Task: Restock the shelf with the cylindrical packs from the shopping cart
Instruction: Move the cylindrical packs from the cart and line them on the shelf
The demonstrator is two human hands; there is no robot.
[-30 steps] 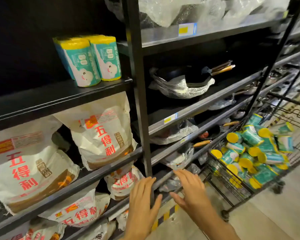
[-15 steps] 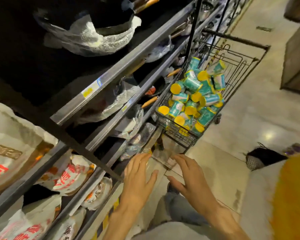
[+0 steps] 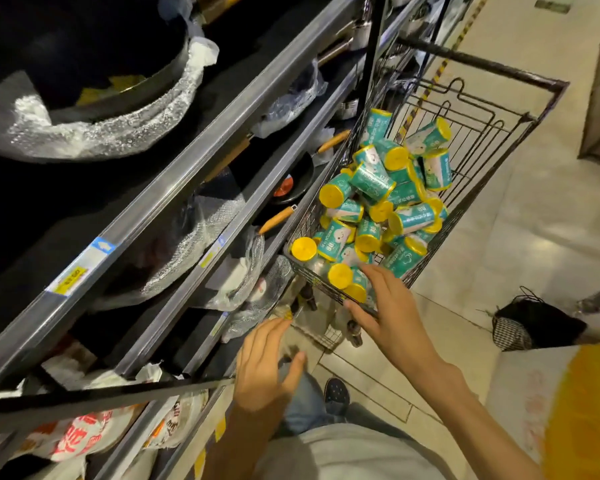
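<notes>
A black wire shopping cart (image 3: 492, 157) stands beside the shelving and holds several teal cylindrical packs (image 3: 373, 181) with yellow ends, piled loosely. My right hand (image 3: 390, 306) reaches over the cart's near rim, fingers spread and straight, its fingertips over the nearest packs (image 3: 340, 276). It holds nothing. My left hand (image 3: 262, 365) hovers lower, in front of the shelf and short of the cart, fingers relaxed and empty. The metal shelves (image 3: 201, 147) run along the left side.
Pans wrapped in bubble film (image 3: 94, 133) and wooden-handled pans (image 3: 278, 216) fill the shelves by the cart. White bags with red print (image 3: 80, 438) lie on the lowest shelves. A dark bag (image 3: 534, 327) sits on the tiled floor at right. My legs and shoe (image 3: 336, 393) are below.
The view swung from the shelf with standing packs down to the cart. My right hand has moved forward to the cart's near rim over the packs; my left hand followed a little.
</notes>
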